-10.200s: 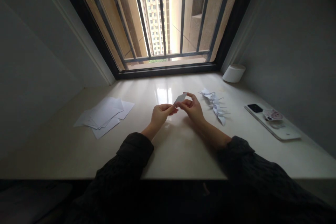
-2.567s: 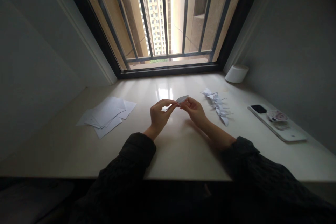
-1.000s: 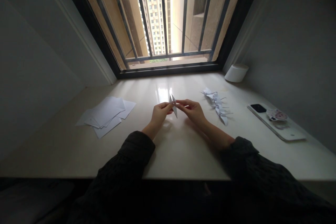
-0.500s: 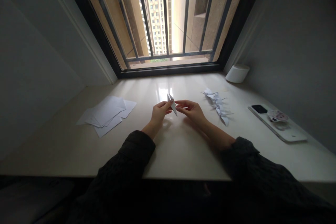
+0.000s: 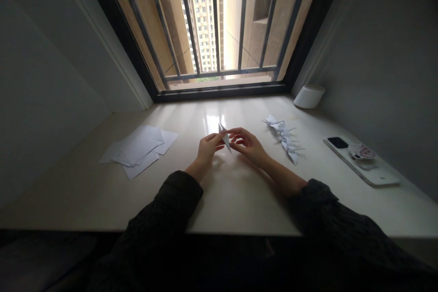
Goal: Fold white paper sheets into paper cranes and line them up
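Observation:
A small piece of folded white paper (image 5: 226, 141), pointed at both ends, is held up above the sill in front of me. My left hand (image 5: 207, 147) pinches it from the left between thumb and fingers. From the right, my right hand (image 5: 247, 142) has its curved fingers at the paper's edge, index fingertip near the upper part and thumb lower down. Part of the paper is hidden behind the fingers. Several folded paper cranes (image 5: 282, 137) lie in a row to the right of my right hand.
A loose stack of white paper sheets (image 5: 140, 146) lies to the left. At the right rests a phone (image 5: 376, 171) with a round grip on its back. A white cup-like object (image 5: 310, 96) stands in the back right corner, by the barred window (image 5: 219, 32).
The fingers of my right hand have spread a little, the index finger rising along the paper and the thumb dropping slightly. My left hand and the folded paper have hardly moved.

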Action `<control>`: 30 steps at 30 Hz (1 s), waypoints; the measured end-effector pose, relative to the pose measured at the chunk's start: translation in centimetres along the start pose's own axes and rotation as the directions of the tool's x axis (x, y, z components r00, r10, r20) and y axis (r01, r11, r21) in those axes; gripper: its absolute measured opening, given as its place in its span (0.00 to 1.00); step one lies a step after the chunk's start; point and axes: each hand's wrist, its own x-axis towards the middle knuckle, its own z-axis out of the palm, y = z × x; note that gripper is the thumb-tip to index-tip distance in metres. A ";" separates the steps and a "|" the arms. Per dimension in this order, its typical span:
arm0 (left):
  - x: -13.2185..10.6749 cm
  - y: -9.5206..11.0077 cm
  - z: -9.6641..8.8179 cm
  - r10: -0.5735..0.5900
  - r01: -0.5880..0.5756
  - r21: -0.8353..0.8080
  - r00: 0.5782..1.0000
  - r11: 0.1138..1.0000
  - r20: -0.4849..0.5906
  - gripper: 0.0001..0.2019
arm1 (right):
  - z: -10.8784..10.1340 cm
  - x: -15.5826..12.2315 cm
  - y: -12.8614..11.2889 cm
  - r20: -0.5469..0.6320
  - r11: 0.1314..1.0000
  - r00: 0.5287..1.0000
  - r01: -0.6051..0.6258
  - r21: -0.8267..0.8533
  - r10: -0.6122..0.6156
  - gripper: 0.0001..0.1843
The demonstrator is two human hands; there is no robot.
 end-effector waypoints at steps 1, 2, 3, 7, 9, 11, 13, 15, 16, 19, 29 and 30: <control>0.0 0.0 0.0 -0.001 0.001 0.001 1.000 1.000 -0.001 0.18 | 0.0 0.0 0.0 0.012 1.000 1.000 -0.001 0.010 0.001 0.18; 0.0 0.0 0.0 0.000 0.000 0.005 1.000 1.000 -0.001 0.18 | -0.1 0.0 0.0 0.022 1.000 1.000 -0.006 0.020 0.005 0.17; -0.1 -0.1 0.1 0.004 -0.004 0.011 1.000 1.000 -0.002 0.18 | -0.1 0.0 0.1 0.031 1.000 0.999 -0.012 0.027 0.012 0.16; -0.1 0.1 0.1 0.052 -0.052 0.056 0.999 0.997 -0.004 0.17 | -0.2 -0.1 0.3 0.038 0.998 0.998 -0.045 0.034 0.044 0.14; -0.2 0.1 0.1 0.076 -0.076 0.078 0.997 0.994 -0.004 0.17 | -0.2 -0.1 0.4 0.029 0.998 0.998 -0.057 0.039 0.056 0.15; -0.2 0.2 0.1 0.087 -0.086 0.092 0.996 0.992 -0.001 0.17 | -0.2 -0.1 0.4 0.023 0.997 0.997 -0.070 0.041 0.069 0.15; -0.2 0.2 0.2 0.090 -0.089 0.103 0.996 0.991 -0.002 0.17 | -0.2 0.0 0.4 0.013 0.996 0.997 -0.077 0.034 0.077 0.15; -0.2 0.2 0.2 0.089 -0.088 0.111 0.996 0.990 -0.005 0.18 | -0.1 0.0 0.4 0.006 0.998 0.998 -0.066 0.016 0.066 0.15; -0.2 0.2 0.2 0.088 -0.087 0.113 0.996 0.990 -0.006 0.18 | -0.1 0.0 0.4 0.005 0.999 0.999 -0.053 0.003 0.053 0.14; -0.3 0.0 0.2 0.082 -0.082 0.111 0.997 0.990 0.004 0.18 | 0.0 0.0 0.5 -0.012 0.998 1.000 0.002 -0.067 -0.002 0.14; -0.2 0.0 0.4 0.097 -0.101 0.131 0.994 0.986 0.040 0.20 | 0.1 -0.1 0.1 -0.123 0.956 0.983 0.096 -0.277 -0.134 0.07; -0.2 0.0 0.3 0.098 -0.102 0.132 0.994 0.986 0.037 0.20 | 0.1 -0.2 0.0 -0.126 0.951 0.982 0.102 -0.291 -0.144 0.07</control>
